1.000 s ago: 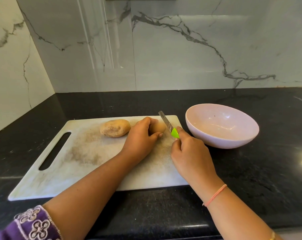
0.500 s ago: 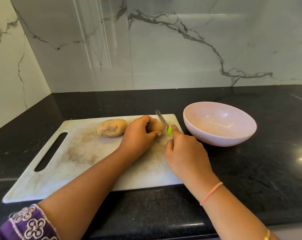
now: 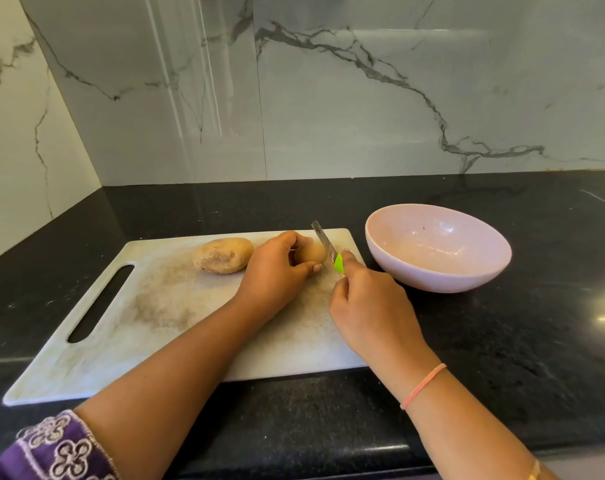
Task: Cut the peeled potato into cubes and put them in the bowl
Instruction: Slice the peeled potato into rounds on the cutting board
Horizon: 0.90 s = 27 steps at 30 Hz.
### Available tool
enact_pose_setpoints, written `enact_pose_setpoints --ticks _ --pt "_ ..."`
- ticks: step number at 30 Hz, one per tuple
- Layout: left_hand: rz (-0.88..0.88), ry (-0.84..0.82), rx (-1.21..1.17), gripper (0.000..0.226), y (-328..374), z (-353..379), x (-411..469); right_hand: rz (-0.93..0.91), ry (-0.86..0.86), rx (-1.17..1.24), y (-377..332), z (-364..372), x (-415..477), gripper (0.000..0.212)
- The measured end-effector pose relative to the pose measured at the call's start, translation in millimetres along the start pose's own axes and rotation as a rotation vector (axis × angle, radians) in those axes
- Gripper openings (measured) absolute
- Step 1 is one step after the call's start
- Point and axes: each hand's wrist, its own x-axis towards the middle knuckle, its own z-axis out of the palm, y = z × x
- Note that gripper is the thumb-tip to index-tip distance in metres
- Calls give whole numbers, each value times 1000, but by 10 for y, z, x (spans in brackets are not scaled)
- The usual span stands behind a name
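Now the left hand (image 3: 273, 271) grips the potato (image 3: 311, 252) at the far right corner of the cutting board (image 3: 155, 306). The right hand (image 3: 370, 306) clasps the knife (image 3: 323, 242), blade against it. The bowl (image 3: 467, 271) sits just beside, on the worktop.

Potato (image 3: 310, 252) in left hand (image 3: 273, 271), knife (image 3: 323, 242) in right hand (image 3: 370, 306)

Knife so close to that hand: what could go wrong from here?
1. The left hand grips the potato right beside the knife blade; a slip could nick its fingers.
2. The potato is rounded, so it might roll under the cut.
3. The right hand holds the knife far forward on its green handle, near the blade.
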Motion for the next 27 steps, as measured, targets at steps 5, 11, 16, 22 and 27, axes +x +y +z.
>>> enact_pose_setpoints --ticks 5,11,16,22,27 --pt "21 15 40 31 1 13 -17 -21 -23 -92 -21 -29 -6 51" --pt "35 12 60 32 16 37 -26 -8 -71 -121 -8 -31 -32 51" --pt "29 0 74 33 26 33 -31 -17 -86 -154 -24 -37 -41 50" --pt "12 27 132 37 2 11 -23 -44 -110 -210 -41 -62 -149 48" --pt "55 10 189 38 31 25 -35 -21 -104 -185 16 -96 -184 51"
